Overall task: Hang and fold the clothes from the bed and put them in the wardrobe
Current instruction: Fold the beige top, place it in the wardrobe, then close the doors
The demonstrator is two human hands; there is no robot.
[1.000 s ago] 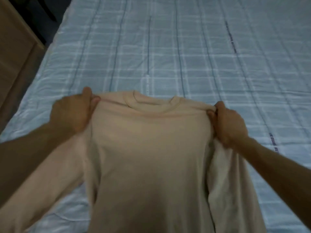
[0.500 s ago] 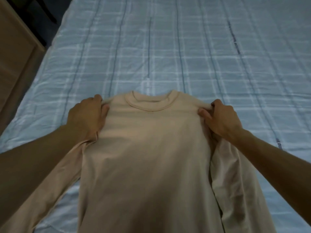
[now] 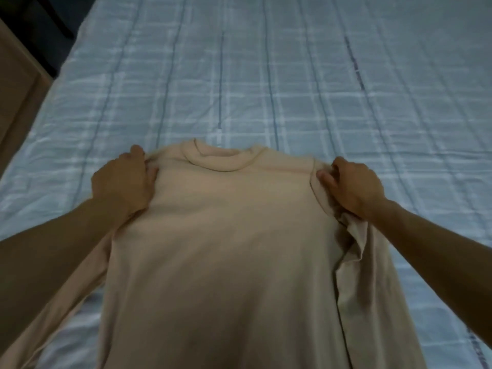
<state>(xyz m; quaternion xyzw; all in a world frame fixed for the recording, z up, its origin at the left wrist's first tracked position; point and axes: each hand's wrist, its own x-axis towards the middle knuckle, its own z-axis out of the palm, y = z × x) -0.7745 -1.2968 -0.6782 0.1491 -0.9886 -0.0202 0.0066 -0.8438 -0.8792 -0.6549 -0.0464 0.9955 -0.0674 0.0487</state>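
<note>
Brown wooden furniture at left edge; dark floor beyond.

Dim, bluish light, soft blur throughout (wide-angle bending at edges)

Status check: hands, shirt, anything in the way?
Gripping shirt shoulders: left hand, right hand. It lies on bed, collar far side. Its right sleeve rumpled.

The place is a bedroom in a home. A wide bed fills almost the whole view, covered with a slightly wrinkled light blue checked sheet, and a beige long-sleeved top lies spread on it. At the left edge there is a brown wooden furniture panel.
</note>
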